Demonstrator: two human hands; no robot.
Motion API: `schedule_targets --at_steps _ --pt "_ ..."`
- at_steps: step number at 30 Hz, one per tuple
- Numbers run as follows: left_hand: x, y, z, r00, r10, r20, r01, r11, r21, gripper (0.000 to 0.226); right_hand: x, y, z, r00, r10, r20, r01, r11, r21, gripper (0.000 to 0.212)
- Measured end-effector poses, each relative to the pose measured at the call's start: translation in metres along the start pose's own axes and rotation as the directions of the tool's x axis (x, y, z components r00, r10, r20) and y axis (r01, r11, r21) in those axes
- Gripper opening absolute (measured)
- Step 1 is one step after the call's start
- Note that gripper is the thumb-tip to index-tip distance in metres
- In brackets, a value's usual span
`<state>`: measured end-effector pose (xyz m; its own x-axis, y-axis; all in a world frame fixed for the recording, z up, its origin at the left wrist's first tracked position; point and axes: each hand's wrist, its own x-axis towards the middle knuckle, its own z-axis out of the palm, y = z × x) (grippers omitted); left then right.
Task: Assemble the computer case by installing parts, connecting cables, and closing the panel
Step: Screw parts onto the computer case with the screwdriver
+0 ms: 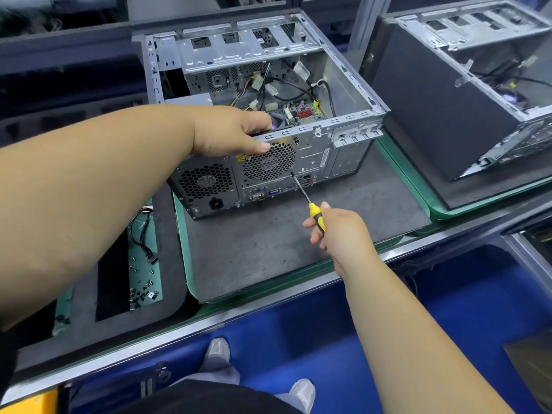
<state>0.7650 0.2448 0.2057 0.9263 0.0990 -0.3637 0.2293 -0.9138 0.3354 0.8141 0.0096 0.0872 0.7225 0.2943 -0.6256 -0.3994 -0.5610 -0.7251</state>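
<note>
An open grey computer case [343, 85] lies on its side on a dark mat [268, 249], its rear panel toward me. Inside it I see a motherboard [301, 113] and loose cables [286, 85]. My left hand [230, 130] grips the top rear edge of the case, fingers curled inside, thumb on the panel above the round fan grille [268, 162]. My right hand [331, 228] holds a yellow-and-black screwdriver [316, 216]. Its tip sits at a screw at the lower right corner of the fan grille.
A second open case [466, 85] stands on another green-edged tray at the right. Left of the mat, a green strip holds several small screws [143, 288] and a black cable bundle [143, 240]. The bench edge runs in front, with blue floor below.
</note>
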Motion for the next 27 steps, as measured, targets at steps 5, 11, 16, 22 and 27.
schedule_targets --at_steps 5,11,16,22,27 --pt "0.0 -0.001 0.001 1.0 -0.003 -0.007 0.003 1.0 -0.021 0.043 -0.011 0.008 -0.004 0.985 -0.164 -0.047 0.164 0.986 -0.008 0.044" --pt "0.0 -0.001 0.0 1.0 0.012 -0.022 -0.013 0.999 -0.045 0.025 -0.017 0.016 -0.001 0.912 -0.347 -0.221 0.292 0.925 -0.244 0.032" --pt "-0.002 0.001 0.0 1.0 0.014 -0.027 -0.015 0.999 -0.048 0.027 -0.014 0.006 0.006 0.999 -0.031 -0.018 0.033 0.993 0.114 0.046" --pt "-0.003 0.004 0.0 1.0 0.003 -0.024 -0.005 0.998 -0.069 0.031 -0.016 -0.002 -0.009 0.922 0.129 0.365 -0.312 0.804 0.506 0.038" --pt "-0.007 0.007 -0.001 1.0 0.018 -0.013 -0.019 0.998 -0.068 0.019 -0.029 0.012 0.003 0.881 -0.4 -0.253 0.225 0.825 -0.518 0.032"
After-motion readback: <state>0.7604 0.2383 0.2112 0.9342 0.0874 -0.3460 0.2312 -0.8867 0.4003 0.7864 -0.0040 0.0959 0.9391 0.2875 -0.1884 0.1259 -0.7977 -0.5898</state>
